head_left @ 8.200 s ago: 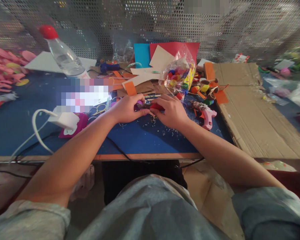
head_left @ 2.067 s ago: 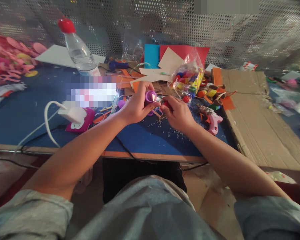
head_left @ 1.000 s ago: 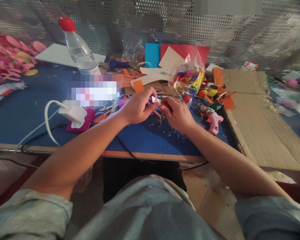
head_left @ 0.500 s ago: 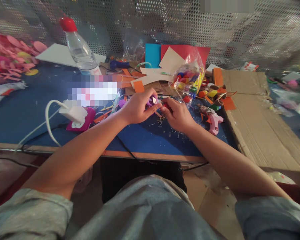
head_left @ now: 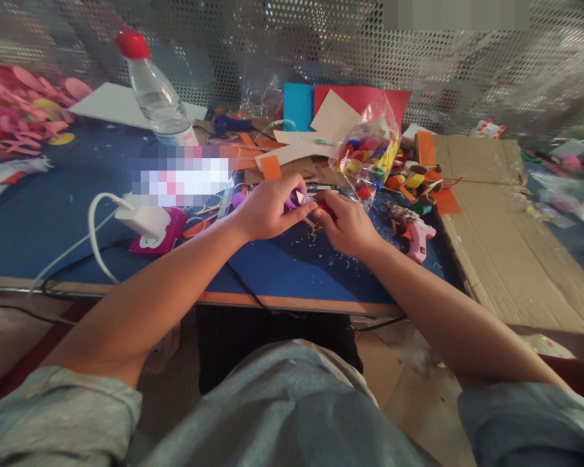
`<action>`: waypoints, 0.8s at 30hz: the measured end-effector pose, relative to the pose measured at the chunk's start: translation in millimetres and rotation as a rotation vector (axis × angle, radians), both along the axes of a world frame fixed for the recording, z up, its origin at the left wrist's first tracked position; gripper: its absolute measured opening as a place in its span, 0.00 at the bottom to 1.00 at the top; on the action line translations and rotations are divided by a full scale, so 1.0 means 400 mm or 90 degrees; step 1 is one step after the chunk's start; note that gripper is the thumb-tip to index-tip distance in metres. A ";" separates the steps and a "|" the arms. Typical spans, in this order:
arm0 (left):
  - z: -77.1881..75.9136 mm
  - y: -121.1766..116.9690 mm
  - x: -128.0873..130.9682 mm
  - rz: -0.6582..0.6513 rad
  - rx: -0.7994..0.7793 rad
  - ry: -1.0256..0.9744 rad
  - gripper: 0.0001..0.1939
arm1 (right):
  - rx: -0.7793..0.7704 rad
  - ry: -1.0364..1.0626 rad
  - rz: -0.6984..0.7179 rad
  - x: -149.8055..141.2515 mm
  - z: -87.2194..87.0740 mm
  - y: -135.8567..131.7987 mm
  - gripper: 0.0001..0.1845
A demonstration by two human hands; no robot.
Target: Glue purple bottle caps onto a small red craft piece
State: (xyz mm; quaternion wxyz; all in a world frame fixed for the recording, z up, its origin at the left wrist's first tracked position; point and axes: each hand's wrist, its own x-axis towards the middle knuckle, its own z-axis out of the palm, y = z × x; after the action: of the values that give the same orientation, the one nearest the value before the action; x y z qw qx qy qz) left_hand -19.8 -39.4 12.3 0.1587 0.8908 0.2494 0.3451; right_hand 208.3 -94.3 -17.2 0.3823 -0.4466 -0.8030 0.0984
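My left hand [head_left: 271,209] is closed around a small purple piece [head_left: 293,199] with a white triangular patch on it. Close beside it, my right hand [head_left: 346,222] pinches a small red object [head_left: 325,207], mostly covered by the fingers, so its kind does not show. The thumbs of both hands almost meet above the blue tabletop [head_left: 292,272]. Pale shavings [head_left: 331,261] lie scattered below the right hand. A clear plastic bag [head_left: 370,152] of colourful pieces stands just behind the right hand.
A pink glue gun [head_left: 420,239] lies to the right, beside flattened cardboard [head_left: 511,240]. On the left are a red-capped bottle [head_left: 158,97], a white charger [head_left: 146,220] on a magenta power block [head_left: 176,224], and cables. Pink cut-outs [head_left: 24,104] are heaped at far left.
Both hands stay almost in place. The purple piece in my left hand appears slightly turned, its white patch lying at a different angle.
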 end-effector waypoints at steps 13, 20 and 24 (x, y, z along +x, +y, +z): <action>-0.009 0.000 0.006 0.007 -0.003 -0.058 0.20 | 0.004 0.008 -0.026 -0.003 0.007 -0.004 0.29; -0.026 0.011 0.011 0.035 0.009 -0.108 0.30 | 0.013 0.024 -0.041 -0.003 0.009 -0.003 0.30; -0.023 0.008 0.008 0.036 -0.006 -0.093 0.30 | 0.012 0.022 -0.048 -0.001 0.011 -0.004 0.29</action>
State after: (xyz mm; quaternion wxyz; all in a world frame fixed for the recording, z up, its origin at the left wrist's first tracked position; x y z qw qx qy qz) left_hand -16.5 -36.4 3.2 0.1708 0.8550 0.2639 0.4126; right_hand 207.7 -95.9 -13.0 0.4038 -0.4710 -0.7798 0.0844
